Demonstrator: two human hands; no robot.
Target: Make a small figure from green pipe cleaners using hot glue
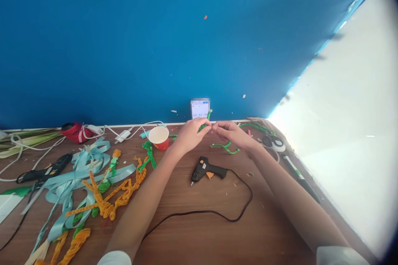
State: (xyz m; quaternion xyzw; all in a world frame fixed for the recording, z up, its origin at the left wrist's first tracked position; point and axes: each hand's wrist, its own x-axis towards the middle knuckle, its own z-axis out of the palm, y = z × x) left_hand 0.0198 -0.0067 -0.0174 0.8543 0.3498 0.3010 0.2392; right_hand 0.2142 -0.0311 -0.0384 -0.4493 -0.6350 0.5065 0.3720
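My left hand (193,133) is closed in a pinch on a green pipe cleaner (209,115), whose tip sticks up above the fingers. My right hand (231,133) is also pinched, its fingertips touching or almost touching the left ones; what lies between them is too small to make out. Below the right hand rests a bent green pipe cleaner piece (226,147) on the table. A black glue gun (203,169) lies on its side nearer to me, nozzle pointing down left. Behind the hands a phone (200,108) showing a timer leans on the wall.
Left stand a red paper cup (162,144) and a bundle of green pipe cleaners (149,155). Orange pipe cleaners (124,194) and light blue ribbon (64,186) lie tangled beside another glue gun (51,169). Scissors (272,140) are at right. The glue gun's cord (199,212) crosses the table (264,236).
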